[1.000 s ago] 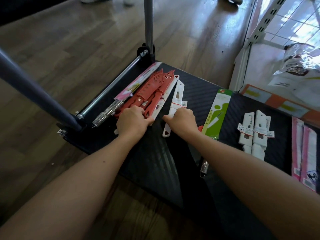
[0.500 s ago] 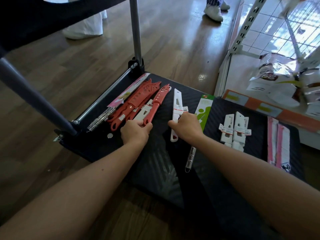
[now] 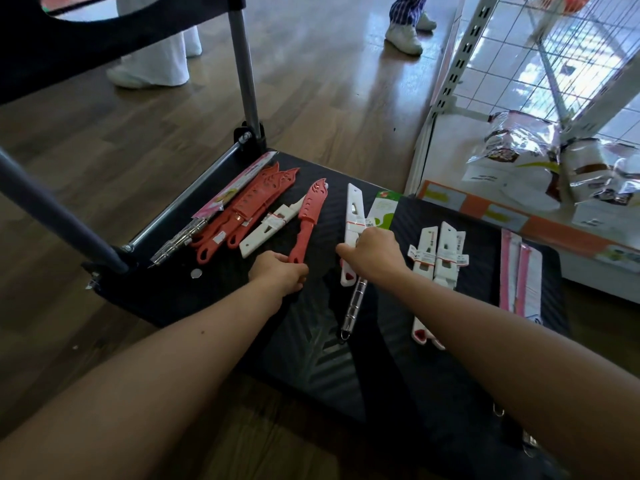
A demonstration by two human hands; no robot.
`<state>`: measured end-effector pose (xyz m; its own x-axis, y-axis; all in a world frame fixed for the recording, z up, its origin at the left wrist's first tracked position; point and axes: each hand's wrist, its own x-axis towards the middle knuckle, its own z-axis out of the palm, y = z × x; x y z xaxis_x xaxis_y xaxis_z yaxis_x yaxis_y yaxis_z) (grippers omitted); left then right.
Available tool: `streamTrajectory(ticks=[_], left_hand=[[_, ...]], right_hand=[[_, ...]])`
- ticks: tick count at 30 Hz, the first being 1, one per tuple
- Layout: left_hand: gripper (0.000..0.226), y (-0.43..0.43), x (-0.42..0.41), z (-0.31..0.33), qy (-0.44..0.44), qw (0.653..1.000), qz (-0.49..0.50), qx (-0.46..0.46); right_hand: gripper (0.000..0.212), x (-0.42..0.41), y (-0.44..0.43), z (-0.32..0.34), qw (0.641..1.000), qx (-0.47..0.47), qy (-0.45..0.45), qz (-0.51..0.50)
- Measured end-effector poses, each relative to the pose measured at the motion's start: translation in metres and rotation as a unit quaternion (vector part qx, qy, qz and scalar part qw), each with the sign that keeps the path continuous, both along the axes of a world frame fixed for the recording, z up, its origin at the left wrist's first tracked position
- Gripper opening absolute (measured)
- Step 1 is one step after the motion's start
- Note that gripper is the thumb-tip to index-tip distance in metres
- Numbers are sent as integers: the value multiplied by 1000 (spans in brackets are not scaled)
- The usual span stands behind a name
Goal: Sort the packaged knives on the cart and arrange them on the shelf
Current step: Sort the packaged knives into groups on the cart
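Head cam: sorting looks about halfway done. On the cart [image 3: 346, 368], the red knife pile [image 3: 242, 209] sits at 10 o'clock. The left hand [image 3: 277, 273] grips a stray red knife [image 3: 308, 216], and the right hand [image 3: 375, 256] curls round a long white knife [image 3: 354, 216] mid-deck. The white pair [image 3: 438, 252] and pink packs [image 3: 519, 271] are at 3 o'clock. No knives on the shelf [image 3: 446, 150] that I can see.

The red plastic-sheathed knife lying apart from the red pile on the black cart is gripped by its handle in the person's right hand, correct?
Not quite: the left hand grips the handle of the red plastic-sheathed knife; the right hand holds a long white sheathed knife. The head view shows this.
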<state>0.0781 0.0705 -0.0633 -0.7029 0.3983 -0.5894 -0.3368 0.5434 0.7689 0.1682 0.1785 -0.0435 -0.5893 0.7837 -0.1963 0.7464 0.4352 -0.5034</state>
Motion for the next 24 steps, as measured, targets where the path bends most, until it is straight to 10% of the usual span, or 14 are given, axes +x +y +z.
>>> streamTrajectory(ticks=[9,24], left_hand=[[5,10,-2,2,-58,995,21,83],[24,24,20,-9,20,998,-20,-61]], right_hand=[[38,6,5,-9,1000,-13,-7,-7],[37,35,13,-2,1000,-8,-22,11]])
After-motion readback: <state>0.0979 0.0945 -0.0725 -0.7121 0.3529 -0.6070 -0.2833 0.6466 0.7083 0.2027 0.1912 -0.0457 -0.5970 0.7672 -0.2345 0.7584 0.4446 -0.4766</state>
